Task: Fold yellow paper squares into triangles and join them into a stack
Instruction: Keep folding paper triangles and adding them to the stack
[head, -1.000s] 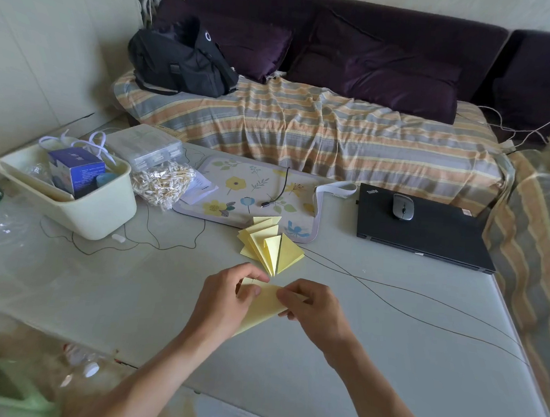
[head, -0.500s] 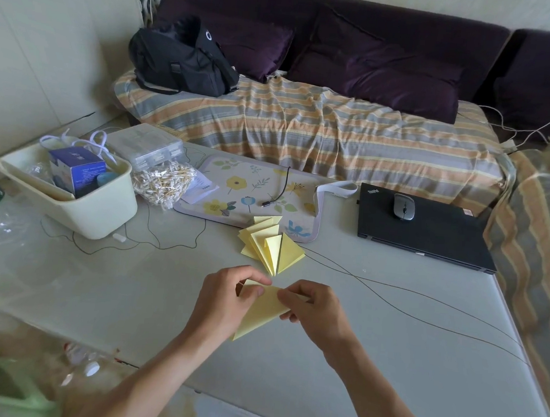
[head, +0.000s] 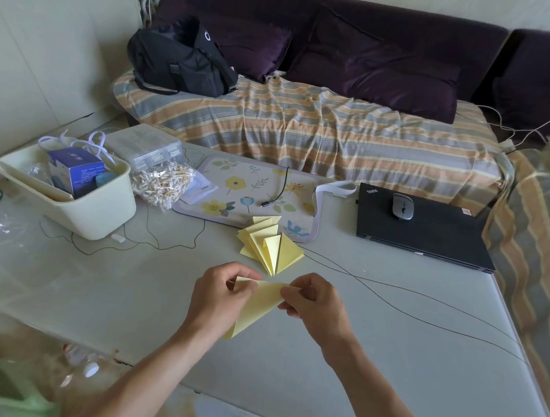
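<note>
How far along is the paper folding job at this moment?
Done: a fanned stack of joined triangles lies on the table by the floral mat. In hand: the left hand and right hand pinch one folded yellow paper. Left: joining it to the stack; no loose squares are visible.

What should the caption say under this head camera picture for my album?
Left hand and right hand pinch a folded yellow paper near the triangle stack.
</note>
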{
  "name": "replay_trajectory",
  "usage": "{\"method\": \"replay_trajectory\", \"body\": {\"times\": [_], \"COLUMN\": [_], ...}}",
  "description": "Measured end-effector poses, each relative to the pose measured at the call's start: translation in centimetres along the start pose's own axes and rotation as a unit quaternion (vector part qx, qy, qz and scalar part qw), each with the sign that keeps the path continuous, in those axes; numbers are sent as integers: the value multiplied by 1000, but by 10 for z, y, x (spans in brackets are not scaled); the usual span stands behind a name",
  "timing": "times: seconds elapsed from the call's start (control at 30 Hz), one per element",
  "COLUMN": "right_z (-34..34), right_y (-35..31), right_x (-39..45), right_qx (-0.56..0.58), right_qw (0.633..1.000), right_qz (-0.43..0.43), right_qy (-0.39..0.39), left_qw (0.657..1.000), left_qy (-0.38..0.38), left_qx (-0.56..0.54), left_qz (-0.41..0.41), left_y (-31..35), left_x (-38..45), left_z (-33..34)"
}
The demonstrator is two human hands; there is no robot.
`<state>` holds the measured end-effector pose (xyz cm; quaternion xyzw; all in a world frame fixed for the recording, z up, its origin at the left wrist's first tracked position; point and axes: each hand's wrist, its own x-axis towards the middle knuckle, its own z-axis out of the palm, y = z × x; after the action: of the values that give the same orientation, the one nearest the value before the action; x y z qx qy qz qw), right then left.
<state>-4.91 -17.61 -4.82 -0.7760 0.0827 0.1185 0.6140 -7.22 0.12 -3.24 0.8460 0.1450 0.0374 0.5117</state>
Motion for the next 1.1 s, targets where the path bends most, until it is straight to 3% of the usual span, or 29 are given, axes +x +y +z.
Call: {"method": "replay_trajectory", "body": {"times": [0.17,0.37,0.57,0.8,1.1], "right_z": [-2,0,-1,-1,0], "right_y": [-1,-5,-4,-3,-4], "right_x": [0,-2,-2,-1,-2], "right_qx": [86,57,48,56,-16], "right_qw": [995,996,996,996,997], "right_qz": [16,10,16,30,9], "right_qy": [-41,-64,-70,-65,-71], "left_qw": [999,998,993,993,989], "left_qy": [-38,-59,-70,-29,-43], "left_qx": [-33,-21,33,41,80], "left_qz": [-7,12,87,104,113], "left_y": [0,1,4,5,1], "left_x": [1,-1,-5,-4,-2], "left_z": [0,0,0,-1,3]}}
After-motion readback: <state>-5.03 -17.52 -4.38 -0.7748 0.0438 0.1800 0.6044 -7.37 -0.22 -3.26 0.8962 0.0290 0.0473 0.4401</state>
